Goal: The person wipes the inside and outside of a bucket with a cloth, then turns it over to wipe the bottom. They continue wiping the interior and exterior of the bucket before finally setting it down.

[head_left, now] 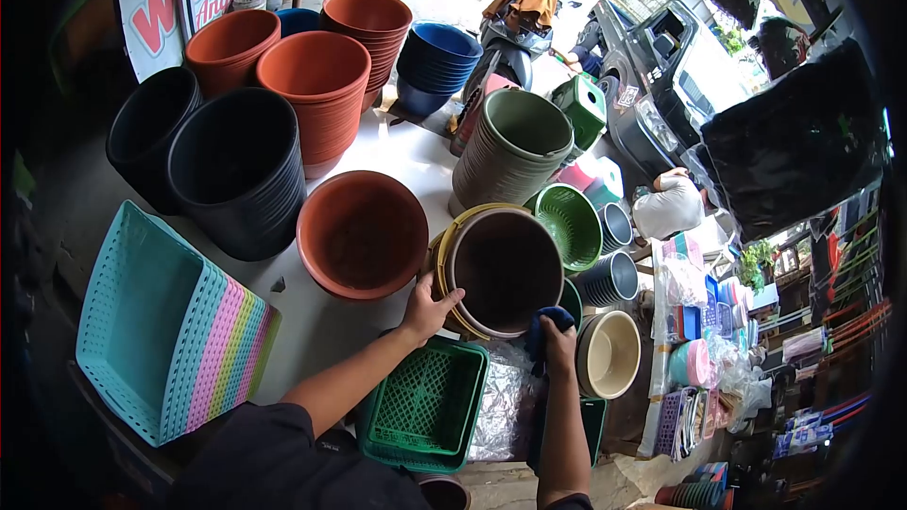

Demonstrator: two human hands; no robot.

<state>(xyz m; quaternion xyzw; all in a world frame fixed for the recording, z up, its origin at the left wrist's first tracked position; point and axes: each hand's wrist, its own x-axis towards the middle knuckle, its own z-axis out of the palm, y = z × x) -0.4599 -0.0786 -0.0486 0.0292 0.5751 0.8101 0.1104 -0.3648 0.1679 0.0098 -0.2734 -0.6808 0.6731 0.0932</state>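
Your two hands flank a stack of round pots, its top one a brown pot tilted so its mouth faces you, with a yellow pot nested beneath. Your left hand grips the stack's lower-left edge, thumb lying across the rims. Your right hand is closed around a dark blue cloth at the brown pot's lower-right rim. A terracotta pot sits just left of the stack, a green basket nearer you, and a cream pot to the right.
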